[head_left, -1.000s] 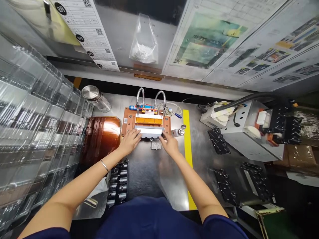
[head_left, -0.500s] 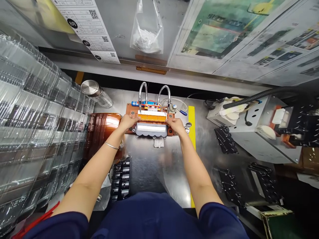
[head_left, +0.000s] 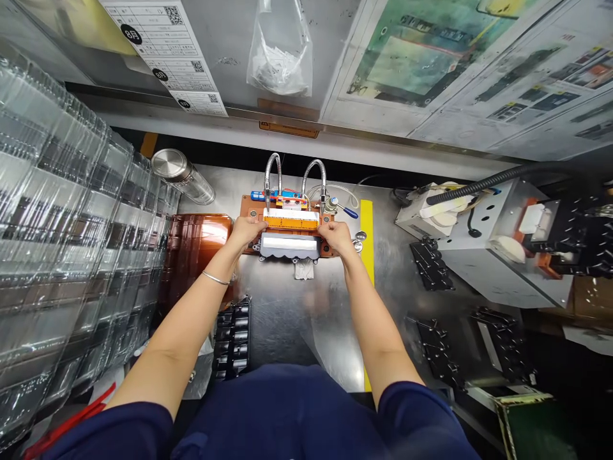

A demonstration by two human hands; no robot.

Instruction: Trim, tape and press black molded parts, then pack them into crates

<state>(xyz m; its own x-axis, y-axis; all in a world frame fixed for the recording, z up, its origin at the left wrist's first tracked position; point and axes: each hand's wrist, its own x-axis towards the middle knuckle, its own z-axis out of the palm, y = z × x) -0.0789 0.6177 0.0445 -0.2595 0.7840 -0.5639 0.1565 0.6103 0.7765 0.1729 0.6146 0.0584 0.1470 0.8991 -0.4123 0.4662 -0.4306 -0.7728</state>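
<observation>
An orange strip (head_left: pixel 291 222) with a white upper side lies across the brown fixture (head_left: pixel 247 206) on the metal bench. My left hand (head_left: pixel 248 231) pinches its left end, and my right hand (head_left: pixel 335 235) pinches its right end. Just below the strip sits a dark grey part (head_left: pixel 290 246) with a light band and a wavy lower edge. Two bent metal hoses (head_left: pixel 313 167) arch over the fixture, their tips near the strip's ends. Behind the strip is a blue cylinder (head_left: pixel 258 195).
Stacked clear trays (head_left: pixel 62 243) fill the left, beside a metal-lidded bottle (head_left: pixel 184 176) and an amber container (head_left: pixel 191 249). Black parts (head_left: pixel 233 338) lie near my left forearm. Right of the yellow tape (head_left: pixel 367 255) stand a grey machine (head_left: pixel 507 243) and more black parts (head_left: pixel 431 263).
The view has shifted slightly. The orange strip's face shows flatter and its dotted edge is clearer; both hands remain at its ends.
</observation>
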